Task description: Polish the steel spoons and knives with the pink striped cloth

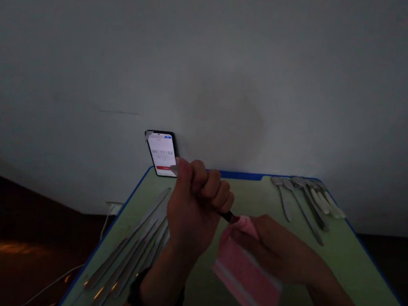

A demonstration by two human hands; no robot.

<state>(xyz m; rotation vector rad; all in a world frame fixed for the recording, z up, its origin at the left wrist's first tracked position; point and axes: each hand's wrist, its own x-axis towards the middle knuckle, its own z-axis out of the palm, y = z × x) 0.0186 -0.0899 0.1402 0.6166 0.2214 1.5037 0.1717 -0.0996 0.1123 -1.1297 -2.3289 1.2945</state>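
Note:
My left hand (202, 198) is closed in a fist around a piece of metal cutlery (226, 216). A pale tip of it pokes out beside the thumb, and a dark length shows below the little finger; most is hidden, so its kind does not show. In my right hand (274, 247) is a pink cloth (250, 276) with pale stripes, pinched round the cutlery's lower end. The rest of the cloth hangs down over the table. Several long, slim knives (127, 256) lie to the left of my left forearm.
A phone (161, 154) with a lit timer screen leans on the wall behind the green, blue-edged table (353, 280). Several spoons (301, 204) lie at the back right, near some white-handled cutlery (323, 201). A white cable (53, 278) runs on the left.

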